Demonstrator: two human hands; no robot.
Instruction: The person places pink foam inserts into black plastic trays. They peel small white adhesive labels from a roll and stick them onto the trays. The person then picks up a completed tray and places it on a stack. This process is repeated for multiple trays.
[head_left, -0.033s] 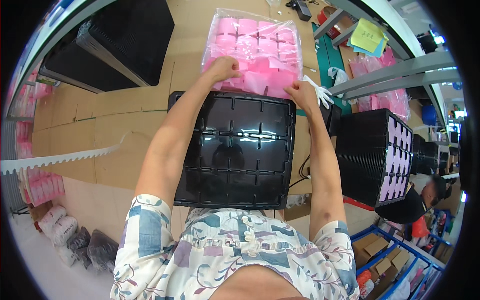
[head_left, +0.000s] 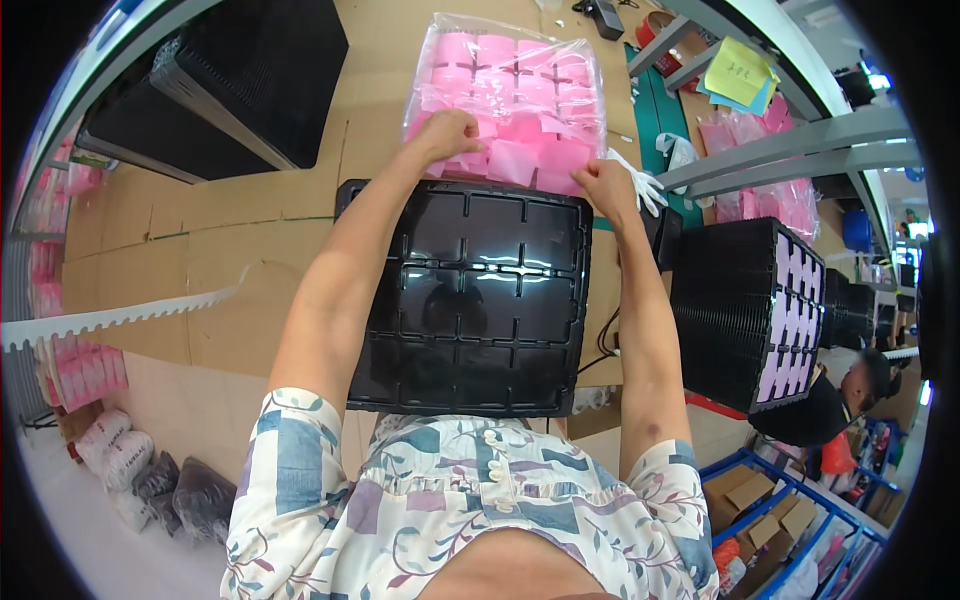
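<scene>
Head view: pink sheets (head_left: 512,163) lie between left grip (head_left: 448,137) and right grip (head_left: 607,188).

The tray (head_left: 480,305) looks like smooth, glossy plastic, the bag (head_left: 592,80) like clear, crinkled, shiny plastic. The pink sheets (head_left: 512,162) look thin and slightly see-through. The cardboard (head_left: 240,255) is matt, the shirt (head_left: 440,500) printed cloth.

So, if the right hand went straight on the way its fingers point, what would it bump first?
Most likely the pink sheet just left of the right hand. Depth is unclear here, so the hand might already be touching it.
</scene>
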